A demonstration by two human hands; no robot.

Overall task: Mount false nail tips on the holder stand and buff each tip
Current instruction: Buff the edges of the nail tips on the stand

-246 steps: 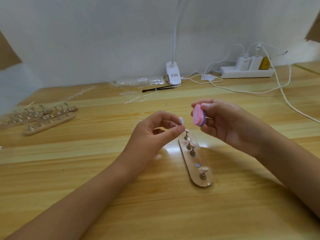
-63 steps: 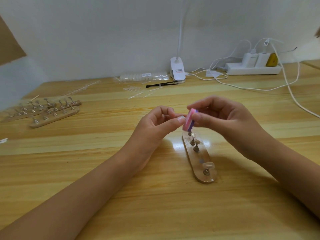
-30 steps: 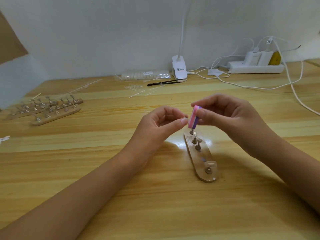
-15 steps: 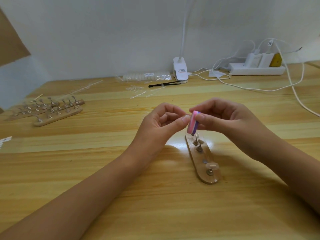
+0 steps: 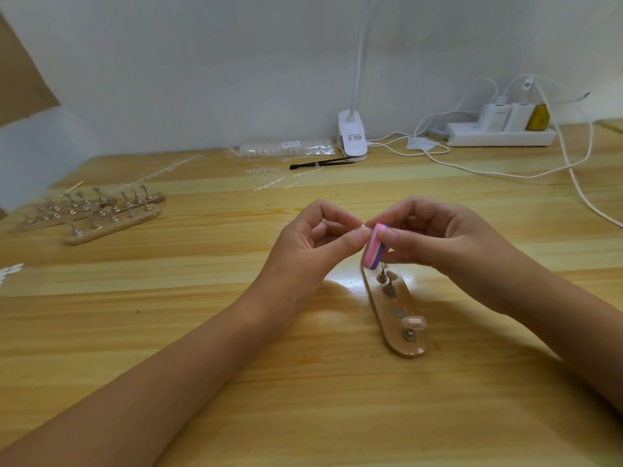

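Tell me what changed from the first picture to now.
The right hand brought the pink buffer block leftward against the nail tip pinched in the left hand; earlier they were apart. Both grips are unchanged, and the holder stand remains on the table with one mounted tip.

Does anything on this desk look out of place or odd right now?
One gap: the holder stand has a bare grey disc with no peg on it, between standing pegs. Loose clear strips lie scattered near the lamp base.

The left hand hides most of its pinched nail tip.
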